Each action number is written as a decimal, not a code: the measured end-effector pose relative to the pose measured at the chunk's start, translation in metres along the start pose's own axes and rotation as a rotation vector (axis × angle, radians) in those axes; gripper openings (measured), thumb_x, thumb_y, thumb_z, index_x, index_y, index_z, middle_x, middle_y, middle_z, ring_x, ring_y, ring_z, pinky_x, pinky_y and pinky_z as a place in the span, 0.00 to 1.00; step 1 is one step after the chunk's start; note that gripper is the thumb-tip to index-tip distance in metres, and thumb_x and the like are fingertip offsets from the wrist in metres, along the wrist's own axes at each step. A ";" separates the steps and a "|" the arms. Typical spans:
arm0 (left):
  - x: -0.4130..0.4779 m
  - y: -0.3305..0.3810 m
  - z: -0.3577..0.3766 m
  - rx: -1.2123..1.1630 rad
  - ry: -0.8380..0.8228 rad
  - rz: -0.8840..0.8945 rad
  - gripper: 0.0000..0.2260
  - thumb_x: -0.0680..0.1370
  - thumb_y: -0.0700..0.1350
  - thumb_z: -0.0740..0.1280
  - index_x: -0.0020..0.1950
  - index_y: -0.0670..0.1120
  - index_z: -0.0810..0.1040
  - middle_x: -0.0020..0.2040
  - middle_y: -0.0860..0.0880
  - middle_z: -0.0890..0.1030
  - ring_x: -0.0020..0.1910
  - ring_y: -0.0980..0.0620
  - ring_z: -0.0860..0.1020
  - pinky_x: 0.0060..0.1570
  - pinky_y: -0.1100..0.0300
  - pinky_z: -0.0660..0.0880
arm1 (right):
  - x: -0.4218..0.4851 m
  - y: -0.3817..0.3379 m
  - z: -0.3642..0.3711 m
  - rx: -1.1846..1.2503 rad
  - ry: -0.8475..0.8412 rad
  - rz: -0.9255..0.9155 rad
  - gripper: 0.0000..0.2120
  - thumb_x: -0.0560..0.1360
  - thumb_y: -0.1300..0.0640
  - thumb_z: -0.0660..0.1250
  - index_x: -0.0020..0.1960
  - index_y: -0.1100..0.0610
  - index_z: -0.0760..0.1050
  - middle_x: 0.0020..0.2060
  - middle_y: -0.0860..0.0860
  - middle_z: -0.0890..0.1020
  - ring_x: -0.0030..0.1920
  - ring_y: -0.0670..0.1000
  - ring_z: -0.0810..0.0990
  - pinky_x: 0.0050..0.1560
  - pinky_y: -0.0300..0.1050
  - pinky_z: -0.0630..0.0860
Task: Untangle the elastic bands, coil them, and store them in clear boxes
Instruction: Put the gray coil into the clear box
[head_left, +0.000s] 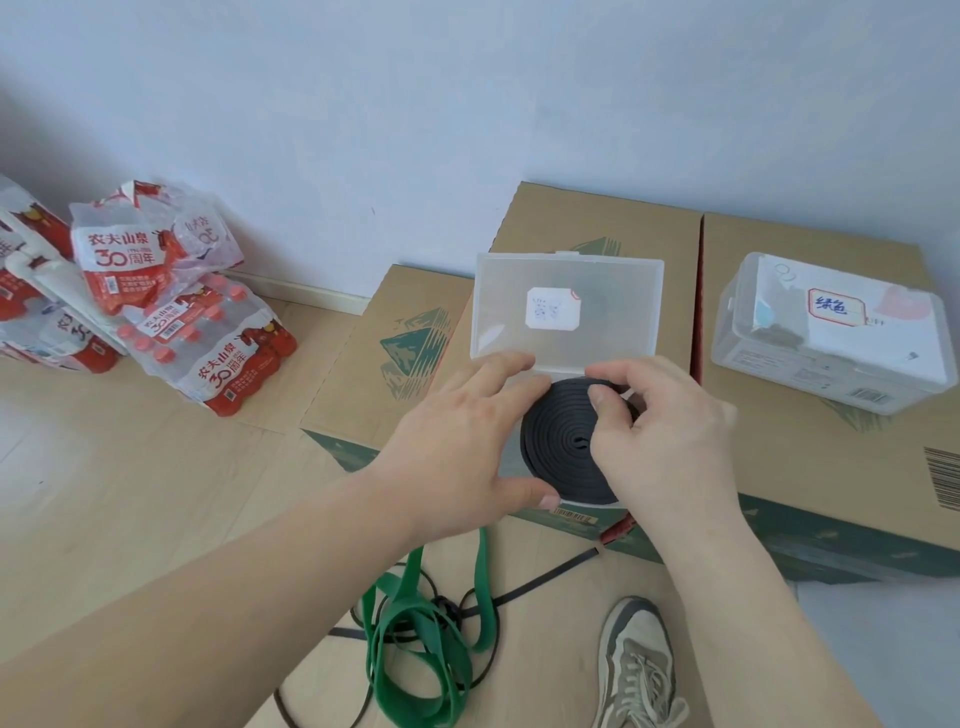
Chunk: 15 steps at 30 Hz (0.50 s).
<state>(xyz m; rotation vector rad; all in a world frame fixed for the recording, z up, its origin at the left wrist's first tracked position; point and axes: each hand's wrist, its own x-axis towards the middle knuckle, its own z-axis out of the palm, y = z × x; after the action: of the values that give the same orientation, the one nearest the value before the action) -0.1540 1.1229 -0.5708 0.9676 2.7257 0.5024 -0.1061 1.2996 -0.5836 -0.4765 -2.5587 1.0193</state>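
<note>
A coiled black elastic band (558, 441) lies flat in the base of an open clear box, whose lid (566, 312) stands up behind it. My left hand (467, 447) grips the left side of the box base and the coil, thumb at the front edge. Fingers of my right hand (660, 426) press on the coil's right side. A second clear box (831, 332) with a handwritten label sits closed at the right. On the floor below, a green elastic band (415, 644) lies tangled with thin black bands (540, 577).
Both boxes rest on cardboard cartons (810, 467) against the wall. Shrink-wrapped packs of water bottles (197, 332) are stacked at the left on the wooden floor. A shoe (636, 670) shows at the bottom, beside the tangle.
</note>
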 end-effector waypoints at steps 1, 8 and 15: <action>-0.001 0.000 0.001 0.003 0.004 -0.001 0.43 0.70 0.67 0.74 0.80 0.57 0.61 0.82 0.56 0.56 0.81 0.54 0.54 0.77 0.55 0.61 | 0.000 -0.001 0.001 0.010 -0.002 0.003 0.10 0.76 0.62 0.71 0.49 0.47 0.84 0.46 0.41 0.83 0.43 0.46 0.78 0.58 0.53 0.67; 0.001 -0.002 0.003 0.058 -0.044 0.017 0.45 0.71 0.68 0.72 0.82 0.54 0.59 0.85 0.54 0.51 0.83 0.56 0.45 0.80 0.58 0.51 | -0.006 -0.006 0.020 -0.153 0.034 -0.004 0.13 0.75 0.63 0.69 0.48 0.46 0.85 0.44 0.45 0.83 0.45 0.51 0.81 0.53 0.50 0.58; 0.006 -0.004 -0.004 0.038 -0.103 0.038 0.45 0.72 0.68 0.72 0.83 0.63 0.51 0.85 0.54 0.49 0.83 0.56 0.43 0.82 0.55 0.49 | -0.005 -0.004 0.015 -0.149 0.107 0.028 0.02 0.78 0.57 0.71 0.47 0.50 0.80 0.39 0.45 0.86 0.35 0.44 0.74 0.57 0.51 0.62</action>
<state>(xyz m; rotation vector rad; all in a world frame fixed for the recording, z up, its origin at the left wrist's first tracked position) -0.1621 1.1232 -0.5690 1.0262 2.6384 0.3973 -0.1090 1.2860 -0.5924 -0.5917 -2.5495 0.7932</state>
